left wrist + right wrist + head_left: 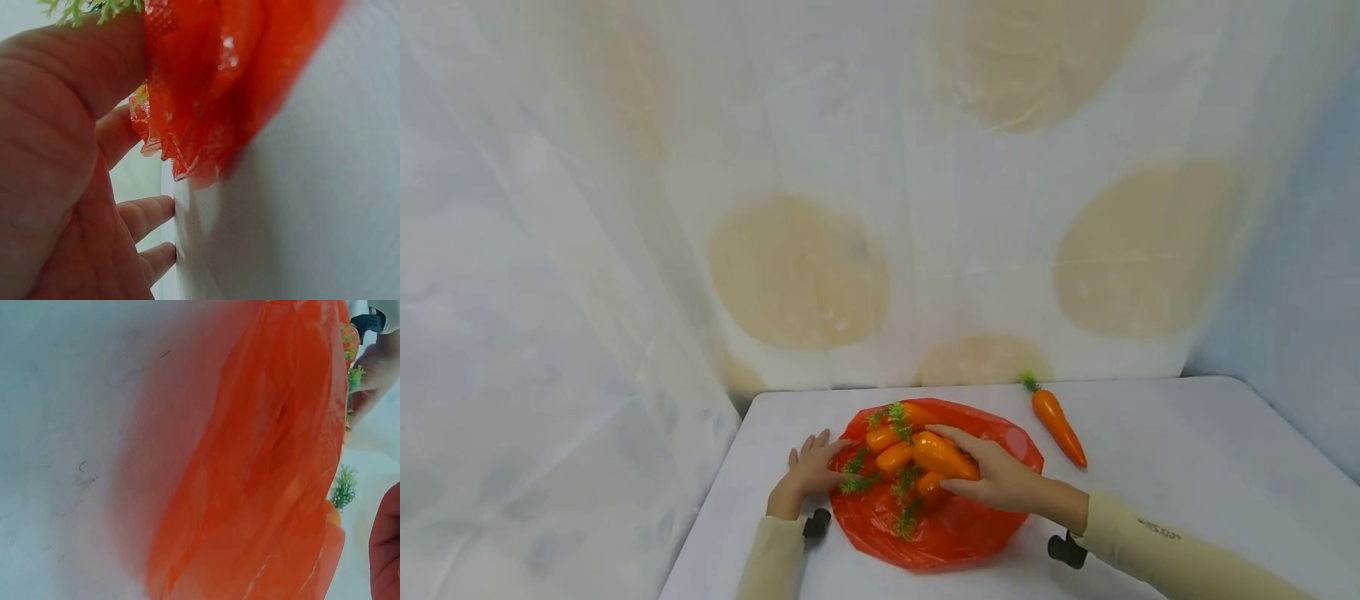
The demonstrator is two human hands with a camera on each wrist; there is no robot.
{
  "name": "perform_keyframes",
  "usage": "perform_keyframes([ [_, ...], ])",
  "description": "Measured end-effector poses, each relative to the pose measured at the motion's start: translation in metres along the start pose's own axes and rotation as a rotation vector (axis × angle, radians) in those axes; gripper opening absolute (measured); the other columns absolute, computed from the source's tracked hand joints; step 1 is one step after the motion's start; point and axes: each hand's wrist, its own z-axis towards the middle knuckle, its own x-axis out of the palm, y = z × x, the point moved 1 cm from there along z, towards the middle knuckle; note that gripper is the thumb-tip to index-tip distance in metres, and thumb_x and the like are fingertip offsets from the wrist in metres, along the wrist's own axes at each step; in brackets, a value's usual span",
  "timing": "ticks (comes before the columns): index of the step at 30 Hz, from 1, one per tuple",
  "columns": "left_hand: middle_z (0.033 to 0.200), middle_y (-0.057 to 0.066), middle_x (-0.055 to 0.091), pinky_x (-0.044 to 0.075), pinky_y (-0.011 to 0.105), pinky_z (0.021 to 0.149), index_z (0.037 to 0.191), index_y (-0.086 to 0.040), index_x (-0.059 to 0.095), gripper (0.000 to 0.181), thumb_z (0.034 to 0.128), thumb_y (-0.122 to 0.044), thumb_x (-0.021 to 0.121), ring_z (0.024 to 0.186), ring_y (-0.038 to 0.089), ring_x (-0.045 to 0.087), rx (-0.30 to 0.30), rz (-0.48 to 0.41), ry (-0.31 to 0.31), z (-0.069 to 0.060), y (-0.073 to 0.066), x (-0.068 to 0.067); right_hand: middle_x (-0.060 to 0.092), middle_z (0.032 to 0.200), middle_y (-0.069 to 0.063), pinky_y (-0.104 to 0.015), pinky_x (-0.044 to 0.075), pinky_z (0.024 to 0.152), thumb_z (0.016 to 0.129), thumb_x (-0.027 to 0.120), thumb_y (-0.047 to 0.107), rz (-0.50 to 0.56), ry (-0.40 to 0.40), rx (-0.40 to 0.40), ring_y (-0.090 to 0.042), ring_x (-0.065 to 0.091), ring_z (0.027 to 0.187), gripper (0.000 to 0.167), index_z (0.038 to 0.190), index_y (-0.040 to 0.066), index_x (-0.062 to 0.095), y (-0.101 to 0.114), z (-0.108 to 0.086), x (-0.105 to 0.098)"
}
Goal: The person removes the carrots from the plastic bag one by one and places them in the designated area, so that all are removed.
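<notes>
At a white table, wraps the right hand round a plump orange carrot on the heap in a red plastic bag, with fingers along the far side and thumb on the near side. Rests the left hand, loosely open, at the bag's left edge, with thumb and forefinger parted and touching the plastic, the other fingers fanned out straight beside it. Cannot tell, even from the left wrist view, about any pinch on the plastic there.

Counts six carrots in sight: at least five in the bag, including the one in the right hand, and one loose carrot on the table, near the bag's far right side but apart from it, leafy end toward the back edge. Includes one bag, two cream sleeves and two dark wrist devices. Leaves the number of overlapping green tufts unclear.

Covers part of the gripped carrot and its neighbours with the right hand; screens others behind the greenery. Blocks most of the heap, in the right wrist view, with the bag's raised side. Takes in, beyond the table, a pale curtain with tan discs.
</notes>
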Motion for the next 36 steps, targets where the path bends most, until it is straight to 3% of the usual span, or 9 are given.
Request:
perform_keyframes([
  [13,0.162,0.017,0.027,0.002,0.074,0.114,0.14,-0.029,0.055,0.063,0.0826,-0.041,0.076,0.148,0.047,0.014,0.026,-0.025,-0.002,0.003,-0.005,-0.002,0.058,0.129,0.003,-0.021,0.055,0.081,0.093,0.069,0.032,-0.03,-0.067,0.017,-0.015,0.06,0.1,0.068,0.152,0.022,0.035,0.007,-0.001,-0.015],
  [17,0.162,0.017,0.026,0.002,0.074,0.114,0.141,-0.027,0.055,0.063,0.083,-0.042,0.075,0.148,0.047,0.014,0.024,-0.011,-0.013,0.006,-0.003,-0.004,0.057,0.134,0.005,-0.024,0.055,0.085,0.093,0.069,0.038,-0.072,-0.089,0.037,-0.014,0.06,0.106,0.068,0.151,0.029,0.035,0.008,0.003,-0.021],
  [22,0.161,0.018,0.027,0.003,0.075,0.113,0.14,-0.026,0.055,0.063,0.0827,-0.042,0.076,0.148,0.047,0.015,0.028,-0.005,-0.016,0.008,-0.001,-0.004,0.056,0.138,0.005,-0.026,0.054,0.09,0.092,0.07,0.035,-0.086,-0.121,0.068,-0.014,0.059,0.111,0.069,0.151,0.034,0.034,0.006,0.003,-0.027],
  [31,0.161,0.018,0.026,0.003,0.074,0.114,0.141,-0.025,0.054,0.063,0.0834,-0.04,0.075,0.148,0.047,0.014,0.026,-0.001,-0.009,0.006,-0.005,-0.005,0.055,0.141,-0.006,-0.032,0.055,0.094,0.094,0.068,0.032,-0.055,-0.133,0.061,-0.021,0.059,0.115,0.067,0.152,0.025,0.033,-0.008,-0.001,-0.039],
  [36,0.161,0.019,0.026,0.004,0.075,0.113,0.14,-0.025,0.055,0.063,0.0835,-0.041,0.075,0.148,0.047,0.015,0.044,0.0,-0.018,0.007,-0.007,-0.004,0.061,0.129,-0.005,-0.024,0.055,0.084,0.093,0.069,0.033,-0.091,-0.159,0.112,-0.017,0.06,0.103,0.066,0.15,0.022,0.037,-0.017,-0.003,-0.051],
])
